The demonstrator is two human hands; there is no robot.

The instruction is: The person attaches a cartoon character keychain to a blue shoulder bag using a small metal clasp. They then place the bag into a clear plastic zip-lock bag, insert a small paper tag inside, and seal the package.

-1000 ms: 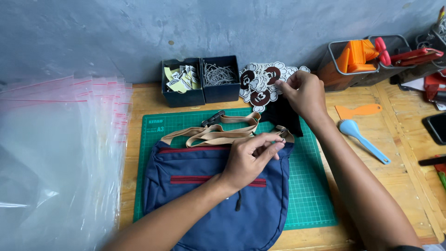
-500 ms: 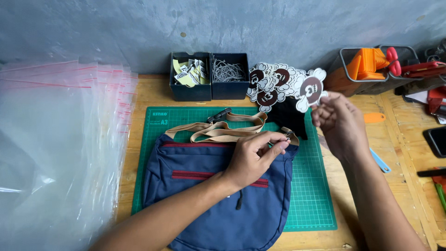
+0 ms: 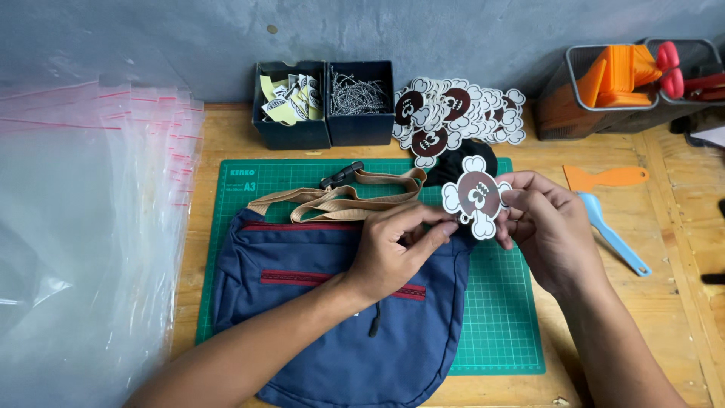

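Fingers of right hand (image 3: pixel 547 227) pinch sticker (image 3: pixel 476 196); left hand (image 3: pixel 396 253) presses bag (image 3: pixel 340 302), hiding its zipper.

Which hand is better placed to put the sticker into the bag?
Probably the right hand: it already holds the sticker beside the blue bag. The left hand rests on the bag's top edge.

Bag (image 3: pixel 340 317) bottom cut off by lower edge. Left hand (image 3: pixel 396 249) hides bag's top right corner. Plastic sleeves (image 3: pixel 83 242) run off left edge. Wire basket (image 3: pixel 604 91) contents partly cropped.
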